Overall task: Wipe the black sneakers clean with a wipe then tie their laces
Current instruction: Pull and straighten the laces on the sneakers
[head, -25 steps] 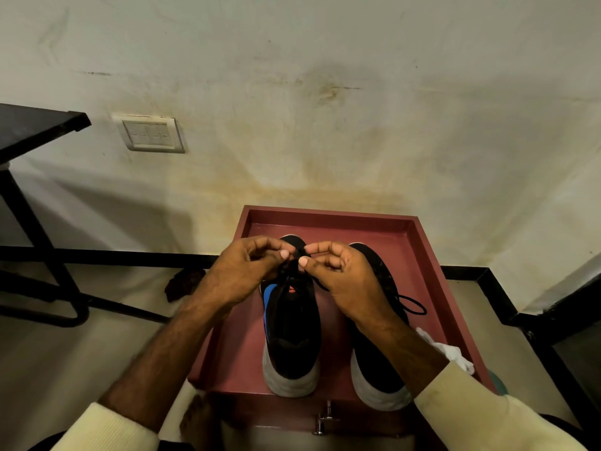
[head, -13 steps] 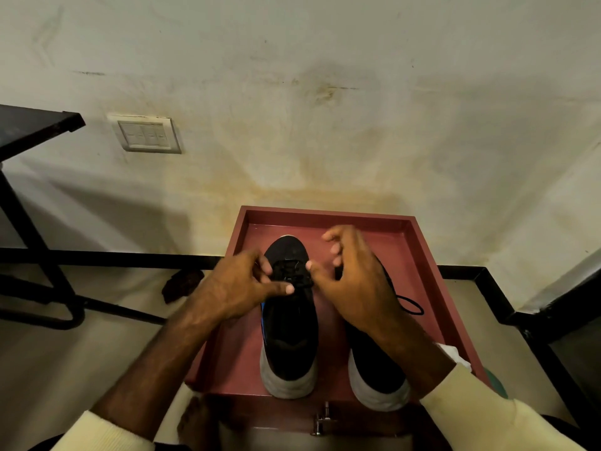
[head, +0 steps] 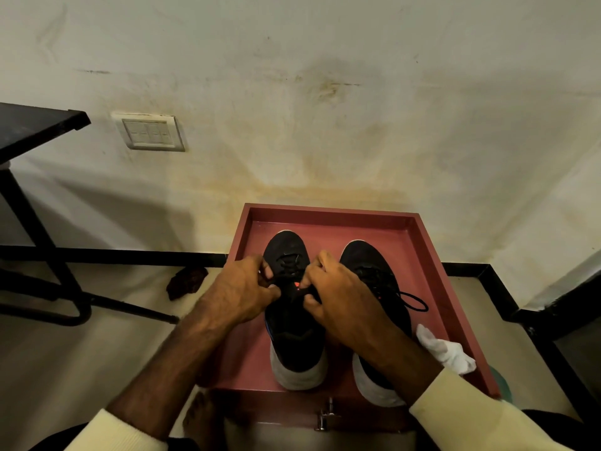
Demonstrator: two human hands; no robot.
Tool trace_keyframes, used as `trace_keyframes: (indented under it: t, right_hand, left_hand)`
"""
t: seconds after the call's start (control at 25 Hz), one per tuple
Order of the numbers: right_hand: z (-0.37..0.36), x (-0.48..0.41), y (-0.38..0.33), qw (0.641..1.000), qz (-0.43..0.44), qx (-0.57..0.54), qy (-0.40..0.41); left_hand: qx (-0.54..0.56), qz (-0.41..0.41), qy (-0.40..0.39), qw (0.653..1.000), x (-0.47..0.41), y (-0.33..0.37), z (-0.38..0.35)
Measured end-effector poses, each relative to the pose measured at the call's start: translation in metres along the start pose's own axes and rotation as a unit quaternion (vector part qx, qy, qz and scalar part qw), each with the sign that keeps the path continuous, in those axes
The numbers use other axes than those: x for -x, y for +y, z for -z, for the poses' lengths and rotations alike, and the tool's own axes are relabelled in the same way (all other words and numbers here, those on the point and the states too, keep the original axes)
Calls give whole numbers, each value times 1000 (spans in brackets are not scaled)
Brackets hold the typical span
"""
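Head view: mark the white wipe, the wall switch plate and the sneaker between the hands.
white wipe [head: 445,349], head view, middle of the crumpled wipe.
wall switch plate [head: 149,133], head view, centre of its face.
sneaker between the hands [head: 286,247], head view, bare toe cap.

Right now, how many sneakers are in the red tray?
2. The left sneaker lies between the left hand and right hand, which pinch its laces; the right sneaker sits beside it, partly under the forearm.

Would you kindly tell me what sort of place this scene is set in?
Probably a plain room indoors, perhaps a home: a stained whitish plaster wall bearing a white switch plate, a pale floor edged with black skirting, and a black metal-framed table.
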State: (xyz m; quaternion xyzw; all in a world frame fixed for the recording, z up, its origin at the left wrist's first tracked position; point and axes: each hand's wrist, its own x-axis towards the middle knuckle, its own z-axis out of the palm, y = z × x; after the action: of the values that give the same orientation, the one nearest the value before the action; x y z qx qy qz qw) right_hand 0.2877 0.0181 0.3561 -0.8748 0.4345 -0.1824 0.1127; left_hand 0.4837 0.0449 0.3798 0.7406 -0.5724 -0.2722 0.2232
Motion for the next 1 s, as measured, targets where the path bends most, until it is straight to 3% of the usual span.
trace_keyframes:
  t: [0.16, 0.36, 0.48, 0.64, 0.8, 1.0]
  right_hand:
    - [-4, 3, 1, 999, -14, -40, -2]
    - [-4, 11, 4, 999, -4, -34, 42]
    - [-3, 10, 4, 999, 17, -22, 45]
    - [11, 1, 5, 981, -32, -177, 69]
    - [16, -8, 16, 990, -60, -123, -18]
    - [17, -10, 18, 987, -88, -133, 11]
  left_hand:
    - [-30, -16, 11, 999, 1, -2, 1]
    - [-36, -96, -33, 994, 3, -4, -1]
    - [10, -85, -30, 996, 2, 0, 4]
    - [56, -74, -29, 995, -2, 4, 8]
    - [31, -91, -38, 995, -5, 8, 9]
    - [43, -56, -22, 997, -5, 7, 5]
